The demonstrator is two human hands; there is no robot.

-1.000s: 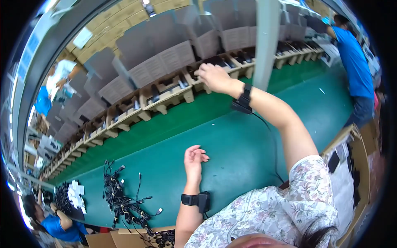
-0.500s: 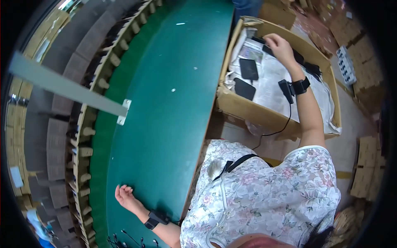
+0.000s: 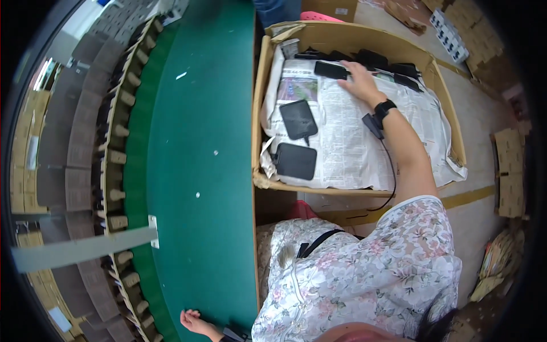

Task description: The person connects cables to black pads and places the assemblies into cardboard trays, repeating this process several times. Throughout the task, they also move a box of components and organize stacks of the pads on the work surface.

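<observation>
My right hand (image 3: 361,83) reaches into a large cardboard box (image 3: 364,190) at the far right. Its fingers and thumb are apart at the right end of a flat black rectangular device (image 3: 330,70), which lies on newspaper (image 3: 345,125). I see no firm hold on the device. Two more flat black devices with short cable stubs, an upper one (image 3: 298,119) and a lower one (image 3: 296,161), lie at the box's left side. My left hand (image 3: 194,321) is over the near end of the green table (image 3: 211,131), fingers loosely bent and apart, nothing seen in it.
Several black pieces (image 3: 373,58) lie along the box's far wall. A grey metal strut (image 3: 85,248) crosses the table's left edge, beside a long row of grey bins (image 3: 80,188). Stacked cartons (image 3: 509,171) stand at right. A cable (image 3: 393,176) hangs from my right wrist.
My view has shifted, so the box appears further left and nearer. My right hand has opened from a closer-fingered pose beside the black device. My left hand appears lower in the picture.
</observation>
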